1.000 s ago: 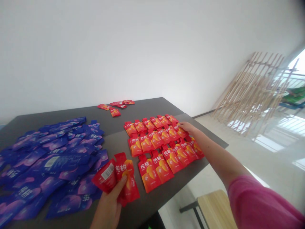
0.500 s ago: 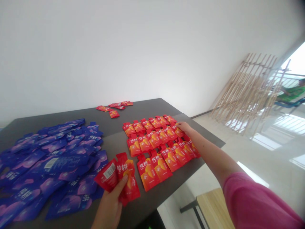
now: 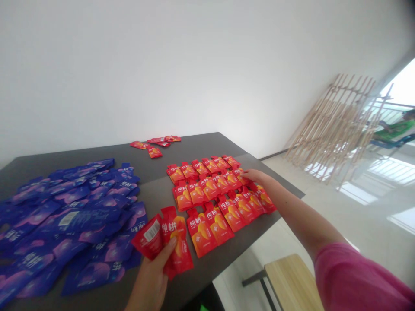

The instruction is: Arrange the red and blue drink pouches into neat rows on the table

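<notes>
Near the table's front edge, my left hand (image 3: 154, 272) is closed around red pouches with orange fruit printed on them. One held pouch (image 3: 177, 242) shows its front; another (image 3: 149, 235) beside it is turned to its barcode side. To the right, red pouches (image 3: 207, 188) of the same kind lie in three overlapping rows, caps pointing away from me. At the right end of the middle row, my right hand (image 3: 254, 175) has its fingertips closed on the edge of a red pouch (image 3: 239, 176), which lies in the row.
A large heap of blue-purple pouches (image 3: 74, 216) covers the left of the dark table (image 3: 194, 147). Several loose red pouches (image 3: 155, 152) lie by the wall. A wooden stool (image 3: 292, 280) stands below the right edge. Wooden poles (image 3: 333, 125) lean at right; a person in green (image 3: 395, 129) sits beyond.
My right hand stays at the end of the middle row, its wrist and forearm shifted slightly. My left hand and its pouches have moved a little to the right.
</notes>
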`<state>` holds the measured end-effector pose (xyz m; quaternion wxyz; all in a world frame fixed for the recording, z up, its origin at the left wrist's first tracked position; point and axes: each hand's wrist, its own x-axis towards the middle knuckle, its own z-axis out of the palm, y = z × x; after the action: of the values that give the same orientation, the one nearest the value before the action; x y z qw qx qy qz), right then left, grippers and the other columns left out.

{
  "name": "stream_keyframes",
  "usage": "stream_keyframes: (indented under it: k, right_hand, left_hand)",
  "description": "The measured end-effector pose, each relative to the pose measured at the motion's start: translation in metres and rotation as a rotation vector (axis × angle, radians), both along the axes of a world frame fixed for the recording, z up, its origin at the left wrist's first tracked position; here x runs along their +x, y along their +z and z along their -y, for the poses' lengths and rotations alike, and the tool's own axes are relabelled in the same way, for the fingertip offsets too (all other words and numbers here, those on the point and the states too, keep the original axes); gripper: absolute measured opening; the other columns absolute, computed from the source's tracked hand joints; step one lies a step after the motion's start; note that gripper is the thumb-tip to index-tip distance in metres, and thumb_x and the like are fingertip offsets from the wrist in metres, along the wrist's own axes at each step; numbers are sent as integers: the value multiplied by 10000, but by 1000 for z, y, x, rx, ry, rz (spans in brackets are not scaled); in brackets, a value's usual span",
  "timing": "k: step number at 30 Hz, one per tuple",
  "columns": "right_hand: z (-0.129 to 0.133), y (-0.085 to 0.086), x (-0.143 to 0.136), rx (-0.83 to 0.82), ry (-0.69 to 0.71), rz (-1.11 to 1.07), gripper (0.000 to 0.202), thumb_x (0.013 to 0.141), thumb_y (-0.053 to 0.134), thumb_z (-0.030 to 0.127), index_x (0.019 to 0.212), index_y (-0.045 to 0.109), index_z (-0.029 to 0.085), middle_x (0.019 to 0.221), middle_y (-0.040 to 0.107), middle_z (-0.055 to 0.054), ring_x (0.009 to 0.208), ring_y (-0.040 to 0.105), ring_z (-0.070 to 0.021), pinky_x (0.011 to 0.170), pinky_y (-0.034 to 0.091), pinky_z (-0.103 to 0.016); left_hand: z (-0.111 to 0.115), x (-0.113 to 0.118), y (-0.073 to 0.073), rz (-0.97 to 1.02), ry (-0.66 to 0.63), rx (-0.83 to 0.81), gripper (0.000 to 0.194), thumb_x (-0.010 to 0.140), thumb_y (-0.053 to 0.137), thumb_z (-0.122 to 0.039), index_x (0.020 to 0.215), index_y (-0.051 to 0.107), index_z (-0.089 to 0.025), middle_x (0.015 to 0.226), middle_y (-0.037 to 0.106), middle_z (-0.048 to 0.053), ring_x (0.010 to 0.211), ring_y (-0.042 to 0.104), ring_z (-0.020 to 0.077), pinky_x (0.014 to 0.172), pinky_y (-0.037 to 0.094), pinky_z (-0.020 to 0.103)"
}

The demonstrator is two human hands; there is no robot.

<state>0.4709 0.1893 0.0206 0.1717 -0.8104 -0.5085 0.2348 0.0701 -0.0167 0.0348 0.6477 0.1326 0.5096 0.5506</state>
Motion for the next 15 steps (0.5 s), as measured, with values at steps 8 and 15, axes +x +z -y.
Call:
stream_keyframes:
  k: [8, 15]
  right_hand:
    - [27, 26, -29, 60, -25, -31, 332, 930, 568, 376, 1185, 584, 164, 1179, 603, -71, 994, 617, -203, 839, 540, -399]
    - [69, 63, -56, 271, 21, -105, 367, 919, 581, 387, 1197, 583, 148, 1216, 590, -74, 1037, 599, -241, 881, 520, -426]
  left_hand:
    - [-1, 1, 3, -2, -4, 10, 495, 776, 694, -56, 1244, 601, -188, 1004, 738, 70, 842, 733, 219, 741, 616, 294]
    - [1, 1, 4, 26, -32, 46, 494, 752, 727, -91, 1221, 608, -189, 1033, 734, 66, 899, 722, 225, 787, 604, 319]
